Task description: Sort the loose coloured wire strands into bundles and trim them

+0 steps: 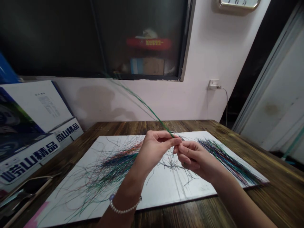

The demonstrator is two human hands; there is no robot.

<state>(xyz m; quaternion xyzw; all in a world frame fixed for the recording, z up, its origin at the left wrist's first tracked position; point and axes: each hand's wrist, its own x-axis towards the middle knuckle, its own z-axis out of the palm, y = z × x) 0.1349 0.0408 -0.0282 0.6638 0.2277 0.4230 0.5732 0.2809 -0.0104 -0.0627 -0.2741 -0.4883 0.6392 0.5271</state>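
My left hand (pixel 158 145), with a beaded bracelet (pixel 124 210) on the wrist, pinches a thin bundle of green wires (pixel 149 109). The loose ends rise up and to the left in front of the wall. Close against it, my right hand (pixel 191 155) has its fingertips pinched together at the bundle's lower end; my fingers hide exactly what they grip there. Both hands are above a white board (pixel 163 193). On its left lies a spread-out heap of coloured wires (pixel 118 167), and on its right a straighter bunch of dark coloured wires (pixel 234 163).
The board rests on a dark wooden table (pixel 280 196). Boxes with printed lettering (pixel 35 152) stand at the left, near a dark flat object (pixel 26 193). Behind are a wall, a window (pixel 142 19), and a socket (pixel 213 84) with a plugged-in cable.
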